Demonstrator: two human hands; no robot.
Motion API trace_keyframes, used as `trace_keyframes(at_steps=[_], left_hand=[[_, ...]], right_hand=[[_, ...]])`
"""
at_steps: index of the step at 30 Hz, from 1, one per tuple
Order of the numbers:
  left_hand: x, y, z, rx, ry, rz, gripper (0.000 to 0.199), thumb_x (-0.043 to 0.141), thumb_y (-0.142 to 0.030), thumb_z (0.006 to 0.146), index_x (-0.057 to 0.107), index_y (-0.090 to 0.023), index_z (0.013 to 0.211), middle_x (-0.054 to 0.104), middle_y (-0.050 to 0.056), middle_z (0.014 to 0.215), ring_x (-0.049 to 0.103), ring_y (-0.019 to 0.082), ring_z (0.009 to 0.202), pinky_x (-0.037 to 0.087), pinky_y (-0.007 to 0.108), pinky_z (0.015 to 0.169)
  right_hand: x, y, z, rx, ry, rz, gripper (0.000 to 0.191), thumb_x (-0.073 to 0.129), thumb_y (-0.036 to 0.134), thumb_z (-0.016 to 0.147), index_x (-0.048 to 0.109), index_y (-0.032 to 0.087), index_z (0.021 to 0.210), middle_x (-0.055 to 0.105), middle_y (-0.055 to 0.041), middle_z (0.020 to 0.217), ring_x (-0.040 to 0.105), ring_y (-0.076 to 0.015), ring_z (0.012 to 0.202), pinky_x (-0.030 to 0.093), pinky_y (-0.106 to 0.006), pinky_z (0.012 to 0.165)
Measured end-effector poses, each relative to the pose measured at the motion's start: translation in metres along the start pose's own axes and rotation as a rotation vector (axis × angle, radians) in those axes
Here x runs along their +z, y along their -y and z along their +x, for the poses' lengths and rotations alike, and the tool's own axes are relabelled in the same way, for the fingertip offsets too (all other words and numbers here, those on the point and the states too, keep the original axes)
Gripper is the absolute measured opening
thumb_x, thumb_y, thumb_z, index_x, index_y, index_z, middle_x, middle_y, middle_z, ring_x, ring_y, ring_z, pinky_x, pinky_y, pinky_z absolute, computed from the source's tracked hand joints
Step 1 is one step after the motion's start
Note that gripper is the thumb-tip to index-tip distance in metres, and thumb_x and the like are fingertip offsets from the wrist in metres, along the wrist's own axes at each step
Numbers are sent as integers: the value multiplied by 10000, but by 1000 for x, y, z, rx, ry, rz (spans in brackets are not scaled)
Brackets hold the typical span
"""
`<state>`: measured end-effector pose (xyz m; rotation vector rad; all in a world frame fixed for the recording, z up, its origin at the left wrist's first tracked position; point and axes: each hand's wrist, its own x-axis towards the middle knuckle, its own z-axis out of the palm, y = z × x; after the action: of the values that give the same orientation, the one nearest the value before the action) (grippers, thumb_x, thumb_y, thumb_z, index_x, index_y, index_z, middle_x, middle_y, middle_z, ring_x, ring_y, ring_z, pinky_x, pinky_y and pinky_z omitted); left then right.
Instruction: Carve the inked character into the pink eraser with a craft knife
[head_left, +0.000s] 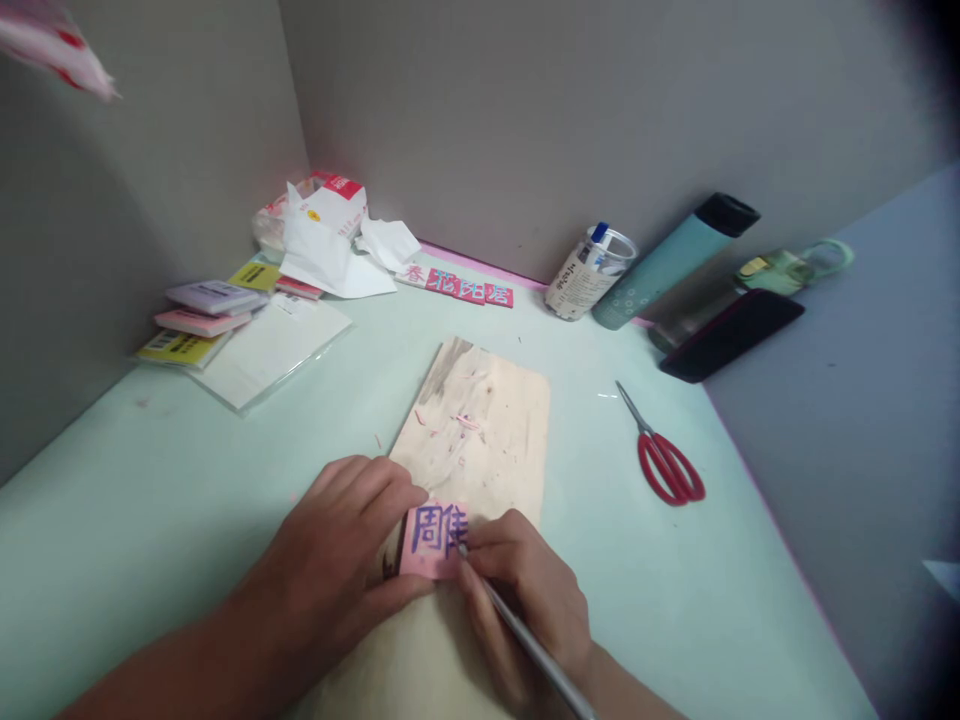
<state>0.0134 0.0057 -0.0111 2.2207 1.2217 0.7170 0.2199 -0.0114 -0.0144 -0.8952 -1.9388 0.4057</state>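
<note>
At right hand [532, 590]: fingers pinched together on a slim silver tool [531, 640], tip against the right part of a pink block [431, 562]. At left hand [322, 560]: thumb and fingers clamped on the same block, at its left end; purple character on top, block between both hands, on a wooden board [517, 420]. Ahead, board surface with shavings [466, 423], up to the far edge. Rightward, a band of pale green table [585, 450], then red-handled scissors [670, 470], well apart. Far left, stacked packets [214, 298]; far right, teal bottle [660, 260] near the partition.
</note>
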Motion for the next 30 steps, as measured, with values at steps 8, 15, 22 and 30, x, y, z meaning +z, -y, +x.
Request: trace_keyframes(at_steps=[8,15,22,30], left_hand=[[2,-1,-3,-34,-1,-18,223,683,-319,913,593,-245,1103,638,26,1074,576,271,986,431,440,878],[-1,-1,-1,-6,28,2,233,678,-282,921,573,-241,1125,635,36,1086,583,280,982,438,447,855],[-2,-2,1,-5,26,-6,235,690,-285,915,582,-232,1116,633,35,1067,581,278,973,440,445,859],[1,-4,-1,-49,-8,-23,194,669,-303,908,593,-256,1081,648,29,1077,577,275,979,435,441,873]], right_hand=[[1,-1,3,-51,35,-55,131,540,68,956,594,184,928,678,-49,769,642,-162,630,503,-258,533],[1,0,3,-71,57,-107,130,525,87,968,590,185,912,652,-40,724,612,-164,601,466,-271,515],[2,-1,2,-78,61,-105,135,516,76,978,585,178,921,642,-38,740,598,-155,619,448,-271,514],[-4,-2,-3,-159,224,-251,198,453,80,1017,579,193,913,617,-53,763,592,-202,690,491,-318,591]])
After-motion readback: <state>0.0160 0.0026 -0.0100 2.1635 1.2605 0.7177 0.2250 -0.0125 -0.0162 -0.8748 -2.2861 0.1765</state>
